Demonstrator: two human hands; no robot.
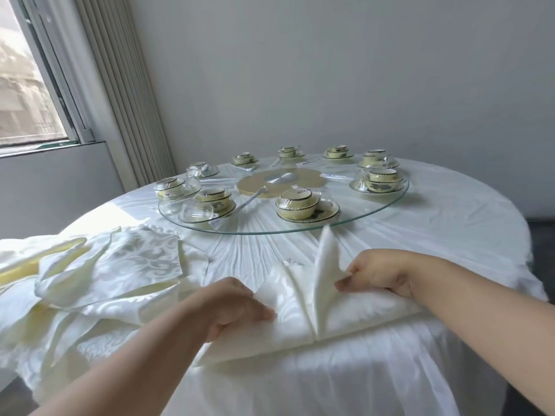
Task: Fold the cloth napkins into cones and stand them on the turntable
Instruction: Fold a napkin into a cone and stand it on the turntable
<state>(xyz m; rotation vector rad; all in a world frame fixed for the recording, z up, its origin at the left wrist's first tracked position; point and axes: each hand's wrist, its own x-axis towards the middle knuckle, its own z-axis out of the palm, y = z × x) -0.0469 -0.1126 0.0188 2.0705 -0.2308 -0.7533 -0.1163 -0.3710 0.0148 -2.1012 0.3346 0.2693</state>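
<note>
— From the head camera, where did we have the napkin [288, 319], and which way did it run?

— It lay at the near edge of the round table [450, 223], its folded band running left to right along that edge. From the centre crease one pointed flap stood up, its tip aimed away from us toward the glass turntable [300, 228].

— And our hands?

— Our left hand [228, 307] gripped the left end of the band, thumb tucked under and fingers curled over the top. Our right hand [381, 273] pinched the raised flap's right edge between thumb and fingers.

— What room did we have?

— A strip of bare tablecloth lay between the flap's tip and the turntable rim. The turntable carried wrapped bowl-and-saucer sets [303, 204] round its edge, with gaps between them. A heap of loose napkins [99, 271] crowded the table just left of our left hand.

— Anything we couldn't make out?

— The flap's tip was blurred, the left fingertips were hidden under the fold, and both forearms were cut off by the bottom edge.
</note>
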